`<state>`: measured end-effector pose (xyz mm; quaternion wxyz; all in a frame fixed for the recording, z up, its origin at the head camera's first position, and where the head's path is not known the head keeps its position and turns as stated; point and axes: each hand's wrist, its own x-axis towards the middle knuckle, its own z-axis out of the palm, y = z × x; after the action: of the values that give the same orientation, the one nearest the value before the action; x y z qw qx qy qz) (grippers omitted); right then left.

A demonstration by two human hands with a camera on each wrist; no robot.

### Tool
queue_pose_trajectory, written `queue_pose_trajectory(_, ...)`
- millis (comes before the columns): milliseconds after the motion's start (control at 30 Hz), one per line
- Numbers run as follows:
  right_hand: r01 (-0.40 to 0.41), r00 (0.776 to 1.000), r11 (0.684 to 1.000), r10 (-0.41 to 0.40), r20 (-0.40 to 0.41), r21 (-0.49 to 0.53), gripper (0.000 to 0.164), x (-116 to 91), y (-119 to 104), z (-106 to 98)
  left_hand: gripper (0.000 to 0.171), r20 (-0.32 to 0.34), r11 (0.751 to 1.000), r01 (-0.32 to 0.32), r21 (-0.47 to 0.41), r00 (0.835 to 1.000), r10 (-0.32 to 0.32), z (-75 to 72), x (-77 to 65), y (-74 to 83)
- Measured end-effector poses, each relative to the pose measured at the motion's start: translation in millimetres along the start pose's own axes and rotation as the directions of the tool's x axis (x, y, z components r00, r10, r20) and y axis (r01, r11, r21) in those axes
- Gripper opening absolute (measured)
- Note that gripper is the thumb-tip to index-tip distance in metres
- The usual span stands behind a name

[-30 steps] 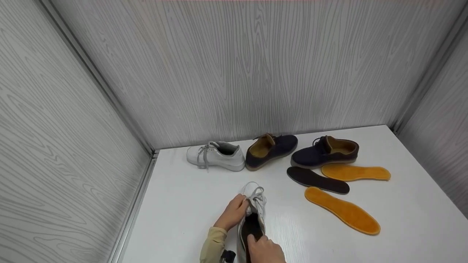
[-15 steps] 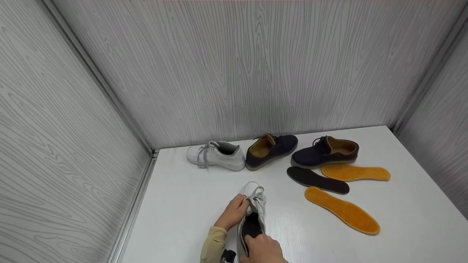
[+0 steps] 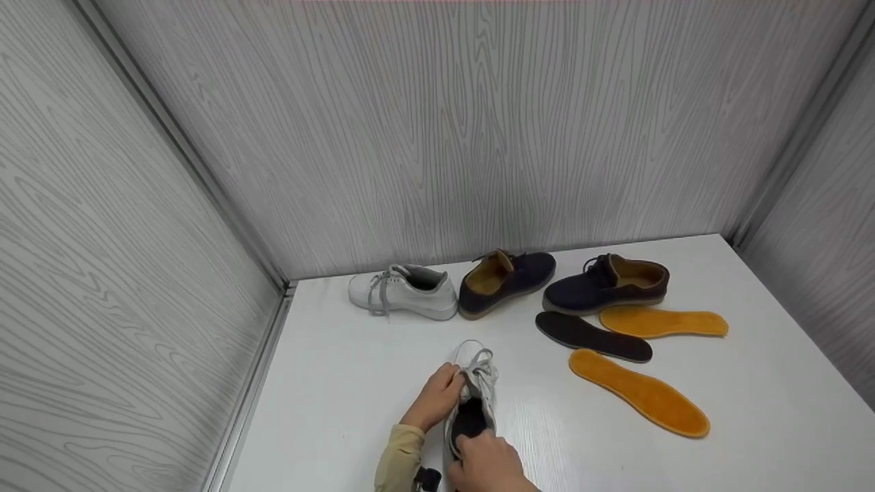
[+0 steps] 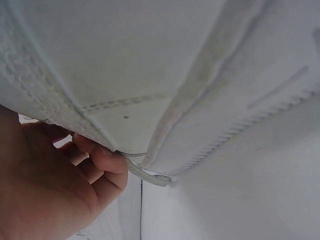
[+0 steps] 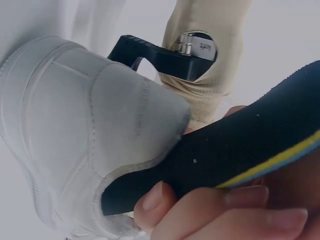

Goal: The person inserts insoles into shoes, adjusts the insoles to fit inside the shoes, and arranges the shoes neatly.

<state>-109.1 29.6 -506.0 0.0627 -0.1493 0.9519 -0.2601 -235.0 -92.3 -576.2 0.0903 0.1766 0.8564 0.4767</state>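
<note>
A white sneaker point(image 3: 470, 353) with grey laces lies near the table's front, toe pointing away. My left hand point(image 3: 432, 398) grips it beside the laces and tongue; in the left wrist view, its curled fingers point(image 4: 109, 162) hold the upper's edge next to a lace. At the heel end, my right hand point(image 3: 489, 463) pinches a dark insole point(image 5: 235, 142) with a yellow and blue edge. One end of this insole sits inside the shoe's opening, and the rest sticks out past the heel collar. How far in its front end reaches is hidden.
Along the back wall stand another white sneaker point(image 3: 410, 294) and two navy shoes, one angled point(image 3: 530, 273) and one sideways point(image 3: 581, 290). To the right lie a dark insole point(image 3: 595, 337) and two orange insoles, one behind point(image 3: 666, 322), one in front point(image 3: 642, 393).
My right hand has shifted slightly forward and left, toward the sneaker's opening, with its fingers closer to the collar. The left hand and the sneaker stay in place.
</note>
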Motion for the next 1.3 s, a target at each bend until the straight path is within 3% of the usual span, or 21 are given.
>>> queue_pose_trajectory(167, -0.02, 1.0, 1.0, 0.02, -0.008, -0.016, 0.013, 6, 1, 2, 0.031, -0.006, 1.0, -0.002, 0.003, 1.0, 0.002, -0.3, 0.6, -0.6)
queue_pose_trajectory(400, -0.023, 1.0, 1.0, 0.023, -0.015, -0.015, 0.014, 12, 3, 7, 0.028, -0.013, 0.996, 0.044, -0.078, 0.999, -0.046, -0.2, -1.6, -3.6)
queue_pose_trajectory(867, -0.062, 0.998, 0.998, 0.062, 0.022, -0.003, 0.022, 24, 8, 11, 0.03, -0.011, 0.999, 0.032, -0.03, 0.999, -0.032, -2.1, 0.0, -2.1)
queue_pose_trajectory(1100, -0.045, 0.984, 0.996, 0.057, 0.167, -0.076, 0.047, 20, 6, 3, 0.032, 0.004, 0.999, 0.025, -0.028, 1.0, -0.025, -1.7, 0.1, -4.1)
queue_pose_trajectory(1300, -0.018, 0.955, 0.973, 0.085, 0.286, -0.23, 0.052, 12, -5, -8, 0.033, 0.011, 1.0, 0.017, -0.026, 1.0, -0.016, -2.3, 0.8, -3.6)
